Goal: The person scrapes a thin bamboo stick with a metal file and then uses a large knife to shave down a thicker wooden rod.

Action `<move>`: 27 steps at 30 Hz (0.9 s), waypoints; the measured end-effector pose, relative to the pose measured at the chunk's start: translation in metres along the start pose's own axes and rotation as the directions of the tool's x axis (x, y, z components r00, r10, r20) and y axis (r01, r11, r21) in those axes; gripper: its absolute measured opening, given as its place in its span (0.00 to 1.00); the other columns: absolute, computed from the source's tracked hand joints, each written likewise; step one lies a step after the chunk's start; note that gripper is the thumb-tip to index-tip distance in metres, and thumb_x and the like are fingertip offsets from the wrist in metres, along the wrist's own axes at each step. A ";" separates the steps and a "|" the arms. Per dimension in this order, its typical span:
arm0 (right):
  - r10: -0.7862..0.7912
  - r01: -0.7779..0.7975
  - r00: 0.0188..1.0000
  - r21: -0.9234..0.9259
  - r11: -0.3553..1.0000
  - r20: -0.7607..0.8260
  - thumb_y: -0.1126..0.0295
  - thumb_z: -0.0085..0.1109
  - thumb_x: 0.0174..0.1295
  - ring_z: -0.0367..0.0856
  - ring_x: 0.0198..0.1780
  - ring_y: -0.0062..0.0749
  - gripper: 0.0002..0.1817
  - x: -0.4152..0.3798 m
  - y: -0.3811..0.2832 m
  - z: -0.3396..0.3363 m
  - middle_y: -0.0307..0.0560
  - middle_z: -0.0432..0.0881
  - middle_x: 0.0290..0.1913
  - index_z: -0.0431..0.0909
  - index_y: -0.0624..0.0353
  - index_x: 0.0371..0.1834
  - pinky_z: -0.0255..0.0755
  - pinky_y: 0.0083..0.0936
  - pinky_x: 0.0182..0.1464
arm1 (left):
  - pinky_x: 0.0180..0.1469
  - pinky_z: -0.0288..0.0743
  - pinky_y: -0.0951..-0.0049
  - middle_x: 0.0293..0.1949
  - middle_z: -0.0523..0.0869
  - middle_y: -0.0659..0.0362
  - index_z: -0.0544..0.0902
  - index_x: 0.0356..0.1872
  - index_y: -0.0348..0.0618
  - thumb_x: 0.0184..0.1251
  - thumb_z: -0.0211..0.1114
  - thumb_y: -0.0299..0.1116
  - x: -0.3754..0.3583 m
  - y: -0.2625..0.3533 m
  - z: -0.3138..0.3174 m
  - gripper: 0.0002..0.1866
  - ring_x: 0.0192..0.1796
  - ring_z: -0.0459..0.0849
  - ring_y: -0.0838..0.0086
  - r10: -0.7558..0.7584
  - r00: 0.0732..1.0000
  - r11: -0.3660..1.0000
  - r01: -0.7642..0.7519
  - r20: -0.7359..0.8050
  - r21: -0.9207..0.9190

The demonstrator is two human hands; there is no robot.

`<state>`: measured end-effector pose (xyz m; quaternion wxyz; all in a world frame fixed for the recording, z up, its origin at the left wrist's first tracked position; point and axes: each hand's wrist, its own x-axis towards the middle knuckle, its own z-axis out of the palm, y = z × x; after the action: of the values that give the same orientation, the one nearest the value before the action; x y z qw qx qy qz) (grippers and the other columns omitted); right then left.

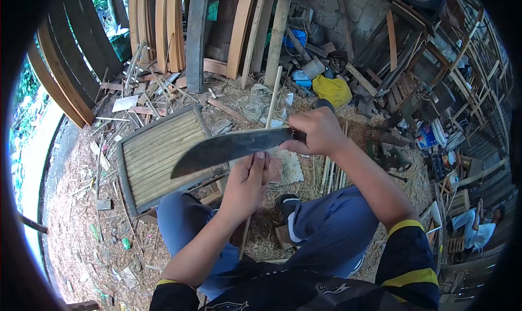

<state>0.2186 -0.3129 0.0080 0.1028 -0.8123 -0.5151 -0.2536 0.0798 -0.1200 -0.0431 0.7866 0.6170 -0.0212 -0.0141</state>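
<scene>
My right hand (pixel 319 132) is closed round the dark handle of a machete (pixel 234 148). Its broad, stained blade points left, crossing just above my left hand (pixel 247 183). The left fingers are wrapped round a thin wooden stick (pixel 274 96), which runs upward past the blade and down between my knees. Where stick and blade cross, the blade hides part of the stick. To the left of my hands lies a slatted bamboo panel (pixel 163 153) in a dark frame, partly behind my left knee.
Long boards (pixel 168 28) lean upright at the back. Scrap wood (pixel 147 93) and shavings litter the ground. A yellow bag (pixel 331 90) lies among clutter at back right. Stacked wooden frames (pixel 408 44) fill the right side, where another person (pixel 481 229) sits farther off.
</scene>
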 end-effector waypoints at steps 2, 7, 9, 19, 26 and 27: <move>0.026 -0.026 1.000 -0.012 1.000 0.004 0.26 0.56 0.60 0.80 0.18 0.44 0.38 0.007 -0.006 0.004 0.44 0.75 0.14 0.72 0.54 0.18 0.72 0.35 0.23 | 0.15 0.47 0.80 0.21 0.61 0.72 0.70 0.39 0.50 0.87 0.46 0.44 -0.005 0.011 0.001 0.14 0.16 0.54 0.88 -0.101 0.994 0.981 0.091 -0.046 -0.171; 0.064 -0.063 0.998 -0.060 0.996 0.005 0.27 0.56 0.61 0.80 0.18 0.46 0.37 0.015 -0.007 0.013 0.46 0.75 0.14 0.72 0.53 0.18 0.72 0.37 0.24 | 0.15 0.45 0.81 0.21 0.60 0.72 0.71 0.39 0.51 0.87 0.46 0.44 -0.001 0.022 0.002 0.13 0.16 0.54 0.88 -0.202 0.978 0.933 0.174 -0.056 -0.316; 0.076 -0.076 0.997 -0.032 0.997 0.001 0.28 0.56 0.62 0.80 0.19 0.48 0.37 0.015 -0.019 0.014 0.47 0.75 0.15 0.72 0.54 0.18 0.73 0.38 0.25 | 0.15 0.44 0.81 0.21 0.60 0.72 0.71 0.39 0.52 0.87 0.45 0.44 0.001 0.020 0.002 0.13 0.16 0.54 0.88 -0.186 0.980 0.919 0.150 -0.066 -0.366; 0.101 -0.104 0.994 0.060 0.993 0.048 0.34 0.61 0.63 0.80 0.21 0.51 0.33 0.012 -0.002 0.012 0.48 0.77 0.16 0.75 0.55 0.19 0.73 0.42 0.26 | 0.15 0.47 0.80 0.21 0.61 0.71 0.70 0.39 0.50 0.87 0.45 0.44 -0.005 0.019 -0.005 0.14 0.16 0.54 0.86 -0.194 0.979 0.945 0.169 -0.064 -0.280; 0.161 -0.165 0.985 0.050 0.985 0.062 0.33 0.59 0.64 0.81 0.21 0.53 0.34 0.014 0.002 0.013 0.50 0.79 0.19 0.78 0.55 0.19 0.74 0.43 0.27 | 0.15 0.49 0.80 0.21 0.62 0.71 0.70 0.39 0.50 0.87 0.45 0.44 -0.002 0.010 -0.008 0.14 0.16 0.56 0.87 -0.122 0.991 0.959 0.104 -0.051 -0.265; 0.130 -0.133 0.989 0.029 0.991 0.075 0.33 0.59 0.64 0.81 0.22 0.53 0.34 0.016 0.002 0.011 0.50 0.79 0.18 0.78 0.55 0.19 0.74 0.43 0.27 | 0.15 0.49 0.80 0.21 0.62 0.71 0.70 0.39 0.50 0.87 0.45 0.44 -0.001 0.008 -0.008 0.14 0.16 0.56 0.87 -0.107 0.992 0.967 0.088 -0.065 -0.240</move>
<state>0.2293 -0.2967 0.0073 0.1143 -0.8513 -0.4680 -0.2079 0.0791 -0.1106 -0.0374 0.8531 0.5192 0.0414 -0.0312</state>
